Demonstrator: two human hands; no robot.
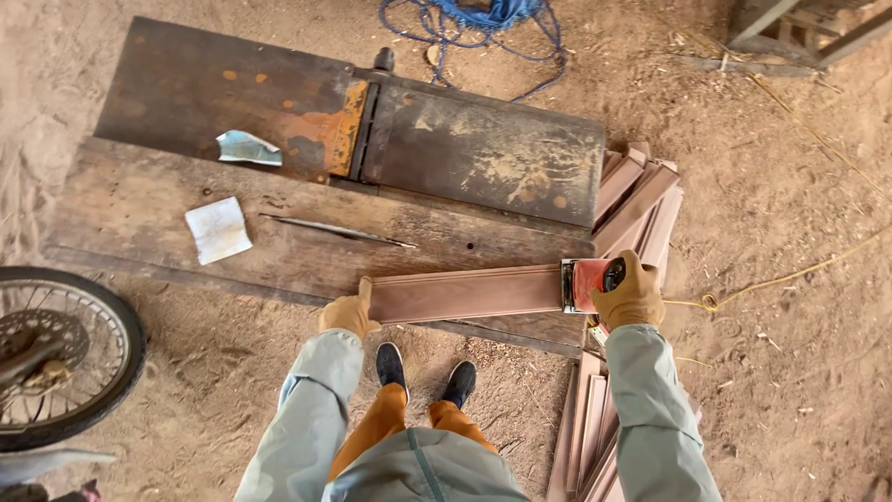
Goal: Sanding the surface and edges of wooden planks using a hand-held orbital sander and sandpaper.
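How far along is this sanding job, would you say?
Hard to tell what is finished: boards lie stacked beyond the bench and more by the person's feet, their surfaces unclear. In hand: the left hand steadies one reddish board on the workbench, while the right hand holds a red sander at its far end.

Gloved left hand (347, 314) steadies a wooden board (465, 293) while right hand (632, 296) grips a red sander (587, 283).

A plank (465, 293) lies on the workbench (139, 214) between the hands — left hand (347, 314) at its near end, right hand (632, 296) on a sander (587, 283) at its far end.
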